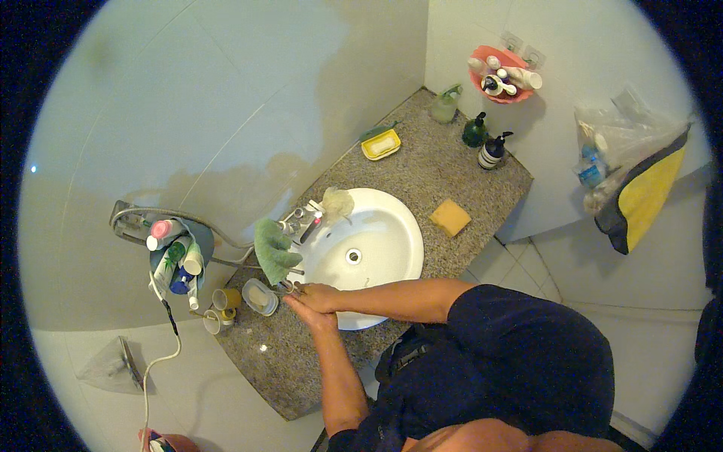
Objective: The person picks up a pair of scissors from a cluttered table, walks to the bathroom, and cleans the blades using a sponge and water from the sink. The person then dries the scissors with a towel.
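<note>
My left hand and my right hand are together over the left rim of a white oval washbasin. Their fingers meet at a small metal piece; how they hold it is too small to tell. Just beyond the fingertips is a fluffy green cloth or pad, bent in a curve near the metal tap. A pale, crumpled mesh scrubber lies on the basin's back rim. Beside my fingers stands a clear plastic soap box. In the basin, the drain shows.
The granite counter holds a yellow soap dish, an orange sponge, a spray bottle, pump bottles and cups. A wall holder of bottles has a cable hanging down. Another basket hangs at upper right.
</note>
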`<action>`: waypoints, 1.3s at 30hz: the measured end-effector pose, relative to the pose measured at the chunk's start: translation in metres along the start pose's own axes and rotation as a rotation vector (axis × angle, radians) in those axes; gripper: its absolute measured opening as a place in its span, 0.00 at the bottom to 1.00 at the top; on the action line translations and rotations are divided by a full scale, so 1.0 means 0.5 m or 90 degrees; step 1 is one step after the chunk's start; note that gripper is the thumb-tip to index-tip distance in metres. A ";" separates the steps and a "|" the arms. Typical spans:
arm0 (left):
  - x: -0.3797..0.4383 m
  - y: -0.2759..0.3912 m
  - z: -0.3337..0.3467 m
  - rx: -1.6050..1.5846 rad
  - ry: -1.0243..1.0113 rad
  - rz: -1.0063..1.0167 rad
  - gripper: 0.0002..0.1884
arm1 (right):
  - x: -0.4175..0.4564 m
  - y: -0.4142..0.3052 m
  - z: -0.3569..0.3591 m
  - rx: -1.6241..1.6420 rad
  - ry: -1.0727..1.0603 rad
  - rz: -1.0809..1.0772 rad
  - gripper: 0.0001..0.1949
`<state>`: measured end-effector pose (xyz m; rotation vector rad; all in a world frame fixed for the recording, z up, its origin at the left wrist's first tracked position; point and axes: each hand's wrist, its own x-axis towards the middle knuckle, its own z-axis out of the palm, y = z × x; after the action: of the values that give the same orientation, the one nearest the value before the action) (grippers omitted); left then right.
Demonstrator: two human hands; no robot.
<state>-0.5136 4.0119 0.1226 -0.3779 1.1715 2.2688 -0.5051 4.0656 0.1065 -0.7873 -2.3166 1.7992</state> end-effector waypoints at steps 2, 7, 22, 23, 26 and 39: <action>-0.005 -0.004 0.013 0.002 -0.016 0.000 0.32 | 0.004 -0.009 -0.036 -0.035 -0.056 -0.042 0.25; -0.023 -0.005 0.036 0.203 0.033 -0.009 0.27 | 0.021 0.004 -0.097 -0.316 -0.197 -0.134 0.21; -0.001 -0.019 -0.036 0.095 0.000 0.003 0.10 | 0.013 0.040 -0.184 -0.129 -0.130 -0.378 0.13; 0.002 -0.017 -0.051 0.050 -0.025 0.012 0.08 | 0.024 0.042 -0.189 -0.092 -0.131 -0.299 0.14; -0.036 -0.004 -0.008 0.037 0.024 0.003 0.09 | 0.078 0.065 -0.244 -0.010 -0.038 -0.039 0.16; -0.036 0.018 -0.017 0.202 -0.002 0.025 0.08 | 0.264 0.011 -0.366 -0.328 0.021 -0.149 0.18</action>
<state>-0.5044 3.9947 0.1324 -0.2297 1.5193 2.0669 -0.5464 4.2869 0.1253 -0.5537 -2.7479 1.0980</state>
